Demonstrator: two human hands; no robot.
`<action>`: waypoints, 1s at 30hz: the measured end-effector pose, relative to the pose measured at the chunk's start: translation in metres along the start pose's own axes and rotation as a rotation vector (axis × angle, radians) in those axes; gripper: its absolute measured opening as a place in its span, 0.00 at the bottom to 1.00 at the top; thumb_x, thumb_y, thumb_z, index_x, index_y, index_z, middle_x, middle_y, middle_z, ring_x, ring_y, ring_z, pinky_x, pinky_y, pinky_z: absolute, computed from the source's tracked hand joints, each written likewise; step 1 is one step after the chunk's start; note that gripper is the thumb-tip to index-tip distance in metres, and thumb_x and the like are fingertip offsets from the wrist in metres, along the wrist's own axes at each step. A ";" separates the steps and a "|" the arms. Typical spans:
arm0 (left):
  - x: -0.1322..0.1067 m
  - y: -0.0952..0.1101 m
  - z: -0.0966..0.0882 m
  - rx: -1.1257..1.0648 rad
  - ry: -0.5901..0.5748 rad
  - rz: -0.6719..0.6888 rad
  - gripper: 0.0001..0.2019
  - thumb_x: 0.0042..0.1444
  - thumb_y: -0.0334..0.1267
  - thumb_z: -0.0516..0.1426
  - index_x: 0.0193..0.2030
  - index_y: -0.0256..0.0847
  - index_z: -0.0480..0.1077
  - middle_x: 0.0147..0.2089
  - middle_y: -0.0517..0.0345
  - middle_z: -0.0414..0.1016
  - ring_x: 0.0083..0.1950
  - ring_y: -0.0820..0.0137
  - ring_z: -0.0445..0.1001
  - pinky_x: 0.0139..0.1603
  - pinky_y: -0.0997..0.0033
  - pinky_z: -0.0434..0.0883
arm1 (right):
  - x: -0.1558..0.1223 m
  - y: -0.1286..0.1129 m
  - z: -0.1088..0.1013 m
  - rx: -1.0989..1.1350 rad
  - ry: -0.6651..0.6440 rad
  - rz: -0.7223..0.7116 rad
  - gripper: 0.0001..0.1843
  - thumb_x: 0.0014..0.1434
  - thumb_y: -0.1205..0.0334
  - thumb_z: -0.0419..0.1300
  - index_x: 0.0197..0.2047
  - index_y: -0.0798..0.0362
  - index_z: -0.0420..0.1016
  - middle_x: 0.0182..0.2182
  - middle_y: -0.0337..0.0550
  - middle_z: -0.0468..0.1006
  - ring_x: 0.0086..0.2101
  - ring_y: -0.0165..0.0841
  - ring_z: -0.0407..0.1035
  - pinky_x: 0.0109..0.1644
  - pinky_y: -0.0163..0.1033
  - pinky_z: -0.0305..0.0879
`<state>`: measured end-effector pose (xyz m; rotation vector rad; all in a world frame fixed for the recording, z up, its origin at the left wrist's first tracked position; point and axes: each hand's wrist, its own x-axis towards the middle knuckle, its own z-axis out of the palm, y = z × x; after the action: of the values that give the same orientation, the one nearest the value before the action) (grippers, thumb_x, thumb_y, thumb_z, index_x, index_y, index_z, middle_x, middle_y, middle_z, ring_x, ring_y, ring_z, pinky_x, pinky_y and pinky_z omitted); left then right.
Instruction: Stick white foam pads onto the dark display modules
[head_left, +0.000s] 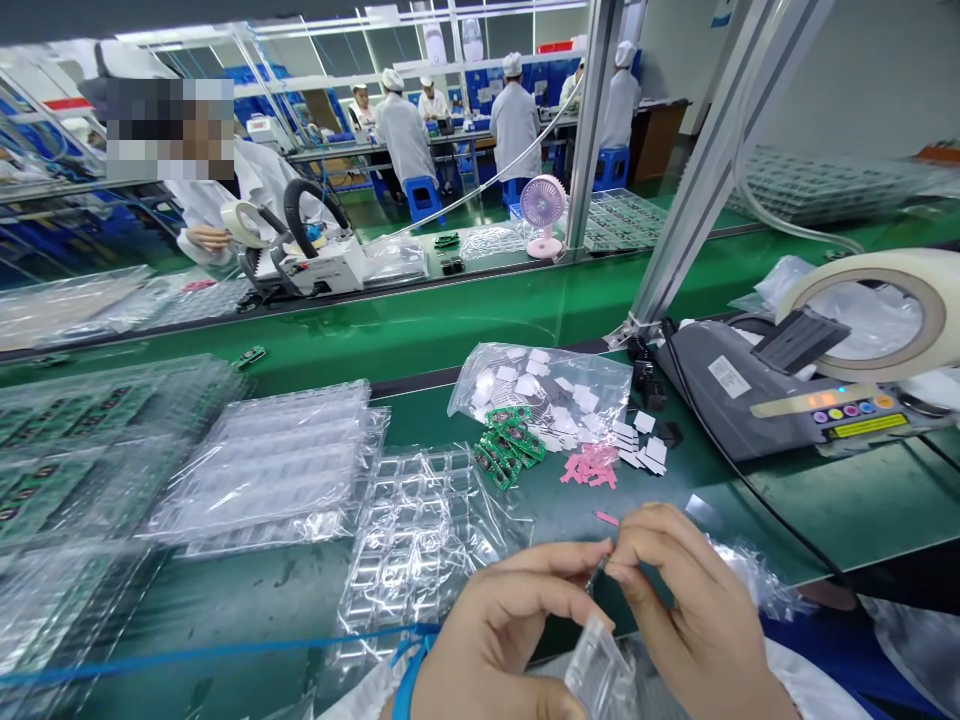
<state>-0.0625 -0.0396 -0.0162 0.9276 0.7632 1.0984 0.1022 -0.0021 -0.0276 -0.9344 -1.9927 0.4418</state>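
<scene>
My left hand [510, 625], a blue band at its wrist, is closed on a small circuit board [597, 574] seen nearly edge-on and mostly covered by fingers. A clear plastic piece [600, 668] sits below those fingers, against the same hand. My right hand [694, 605] pinches at the board's other end, its fingertips meeting the left ones. Just past the fingertips shows a pink strip [607, 518]; whether it is held or lies on the bench I cannot tell. Beyond are loose green circuit boards [510, 447], pink pieces [591, 465] and white pieces [645, 445].
Clear compartment trays [412, 530] and bagged trays [274, 465] lie left, beside stacked trays of boards [67, 480]. A bag of white pieces [544, 385] is ahead. At right stands a tape dispenser [780, 390] with a black cable. A co-worker [240, 180] sits across; a pink fan [543, 215] stands ahead.
</scene>
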 end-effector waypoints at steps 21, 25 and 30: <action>0.015 -0.009 0.012 -0.166 -0.010 -0.096 0.16 0.35 0.44 0.67 0.34 0.43 0.78 0.53 0.51 0.63 0.57 0.57 0.62 0.62 0.55 0.53 | -0.047 0.068 -0.027 -0.388 -0.232 0.153 0.06 0.58 0.61 0.53 0.40 0.52 0.66 0.34 0.45 0.71 0.36 0.37 0.67 0.36 0.43 0.63; 0.015 -0.010 0.016 -0.045 -0.076 -0.028 0.16 0.37 0.41 0.67 0.37 0.46 0.77 0.54 0.52 0.62 0.57 0.57 0.62 0.61 0.56 0.55 | -0.015 0.021 -0.041 -0.215 -0.150 -0.220 0.16 0.54 0.63 0.58 0.47 0.50 0.64 0.43 0.46 0.72 0.45 0.39 0.65 0.51 0.50 0.57; 0.011 -0.010 0.022 0.026 -0.065 0.041 0.18 0.39 0.37 0.66 0.41 0.52 0.76 0.54 0.55 0.63 0.57 0.59 0.63 0.60 0.59 0.58 | -0.003 0.009 -0.044 -0.331 -0.237 -0.390 0.13 0.55 0.67 0.58 0.45 0.47 0.70 0.42 0.39 0.76 0.46 0.40 0.65 0.57 0.58 0.40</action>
<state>-0.0365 -0.0363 -0.0167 1.0004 0.7090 1.0913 0.1437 -0.0006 -0.0099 -0.6819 -2.4478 0.0003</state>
